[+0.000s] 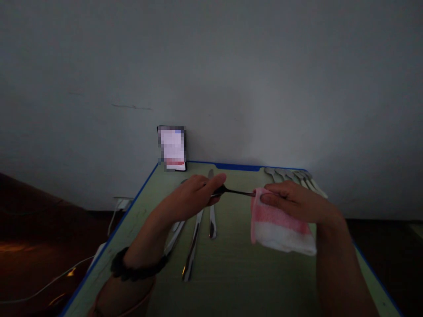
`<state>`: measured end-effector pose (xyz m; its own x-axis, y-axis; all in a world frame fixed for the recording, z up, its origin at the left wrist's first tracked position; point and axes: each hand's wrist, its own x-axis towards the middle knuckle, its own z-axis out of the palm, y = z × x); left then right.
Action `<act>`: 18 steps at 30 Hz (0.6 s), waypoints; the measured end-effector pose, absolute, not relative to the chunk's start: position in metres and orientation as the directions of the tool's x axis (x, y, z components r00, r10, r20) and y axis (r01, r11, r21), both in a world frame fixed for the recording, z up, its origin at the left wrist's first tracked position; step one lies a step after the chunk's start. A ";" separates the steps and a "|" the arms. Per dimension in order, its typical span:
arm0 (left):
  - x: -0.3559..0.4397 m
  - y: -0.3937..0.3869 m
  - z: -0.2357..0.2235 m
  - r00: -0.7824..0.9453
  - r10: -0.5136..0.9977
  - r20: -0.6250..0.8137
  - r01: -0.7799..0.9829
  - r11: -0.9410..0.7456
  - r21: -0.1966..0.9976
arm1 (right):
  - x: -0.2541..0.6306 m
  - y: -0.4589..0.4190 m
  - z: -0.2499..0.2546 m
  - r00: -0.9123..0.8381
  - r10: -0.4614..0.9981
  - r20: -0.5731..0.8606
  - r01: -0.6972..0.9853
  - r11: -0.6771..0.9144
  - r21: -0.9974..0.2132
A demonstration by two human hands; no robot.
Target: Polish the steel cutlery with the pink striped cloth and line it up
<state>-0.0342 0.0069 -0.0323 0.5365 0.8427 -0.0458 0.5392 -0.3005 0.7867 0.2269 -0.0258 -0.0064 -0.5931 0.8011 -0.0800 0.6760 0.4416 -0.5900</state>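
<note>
A spoon is held level above the table, between my two hands. My left hand is closed on its bowl end, with the thumb on top. My right hand pinches a pink and white cloth around the tip of the handle, and the cloth's lower part hangs down. Beneath my left hand and wrist lie several pieces of cutlery, among them a long metal one and a shorter one; their far ends are partly hidden.
Several spoons lie in a row at the table's back right, partly behind my right hand. A phone with a blurred screen leans on the grey wall at the back left. The pale green table has a blue edge. A white cable runs along the left.
</note>
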 end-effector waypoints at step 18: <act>-0.007 -0.008 -0.041 0.723 0.664 0.191 0.623 -0.746 0.236 | 0.176 -0.028 -0.019 -0.568 0.823 0.006 0.775 0.537 -0.332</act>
